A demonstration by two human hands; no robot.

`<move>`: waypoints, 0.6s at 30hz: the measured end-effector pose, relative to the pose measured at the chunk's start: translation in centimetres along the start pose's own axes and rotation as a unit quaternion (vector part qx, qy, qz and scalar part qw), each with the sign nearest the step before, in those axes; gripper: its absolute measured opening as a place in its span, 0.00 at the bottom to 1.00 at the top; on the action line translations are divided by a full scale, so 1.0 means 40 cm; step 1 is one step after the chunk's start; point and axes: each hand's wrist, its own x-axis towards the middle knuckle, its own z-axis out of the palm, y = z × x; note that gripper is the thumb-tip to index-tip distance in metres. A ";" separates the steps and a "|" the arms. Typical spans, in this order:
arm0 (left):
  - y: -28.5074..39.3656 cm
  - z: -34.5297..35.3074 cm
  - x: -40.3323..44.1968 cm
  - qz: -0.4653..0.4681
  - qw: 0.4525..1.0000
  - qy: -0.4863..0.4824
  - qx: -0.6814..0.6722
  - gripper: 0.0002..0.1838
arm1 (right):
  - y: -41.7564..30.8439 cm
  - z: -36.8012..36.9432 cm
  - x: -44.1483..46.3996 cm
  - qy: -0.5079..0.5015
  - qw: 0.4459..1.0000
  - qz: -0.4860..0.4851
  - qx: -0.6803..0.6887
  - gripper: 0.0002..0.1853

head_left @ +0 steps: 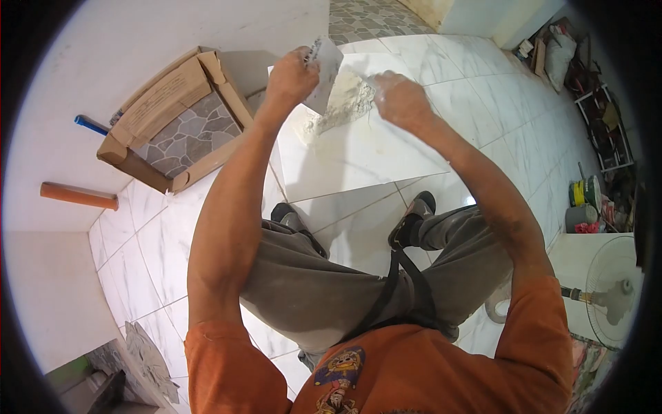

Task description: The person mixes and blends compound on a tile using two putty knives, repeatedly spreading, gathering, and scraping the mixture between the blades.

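My left hand [295, 77] is closed around the edge of a flat, pale grey plate [327, 79] with dark marks near its top. The plate is held tilted, close to a heap of off-white powder [348, 103]. Under the powder lies a large white board [358, 165] on the floor. On the other side of the heap, my right hand [403, 102] has its fingers curled together. Whatever is in those fingers is blurred and partly hidden.
An open cardboard box [160, 93] with stone-patterned pieces stands at the left, beside a blue-handled tool [91, 124] and an orange tube [79, 195]. At the right are a fan [612, 293], a metal rack [607, 127] and a plastic bag [560, 58]. Marble-look tiles [476, 96] cover the floor.
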 end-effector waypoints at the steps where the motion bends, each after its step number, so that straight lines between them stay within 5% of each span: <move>1: -0.007 -0.005 0.001 0.020 0.998 0.052 0.035 0.20 | -0.020 0.013 -0.010 -0.014 0.999 -0.038 -0.031 0.12; 4: -0.007 -0.056 0.014 -0.067 0.997 -0.036 -0.003 0.21 | -0.046 0.093 -0.046 -0.044 0.978 -0.164 -0.126 0.11; 7: -0.019 -0.067 0.009 -0.088 0.996 0.004 -0.032 0.20 | -0.071 0.131 -0.110 -0.074 0.948 -0.249 -0.184 0.11; 10: -0.010 -0.095 0.005 -0.101 0.995 -0.016 -0.010 0.19 | -0.084 0.023 -0.080 -0.218 0.937 -0.206 -0.177 0.13; 18: -0.010 -0.101 -0.002 -0.083 0.993 0.010 -0.081 0.17 | -0.113 0.118 -0.094 -0.057 0.939 -0.305 -0.147 0.11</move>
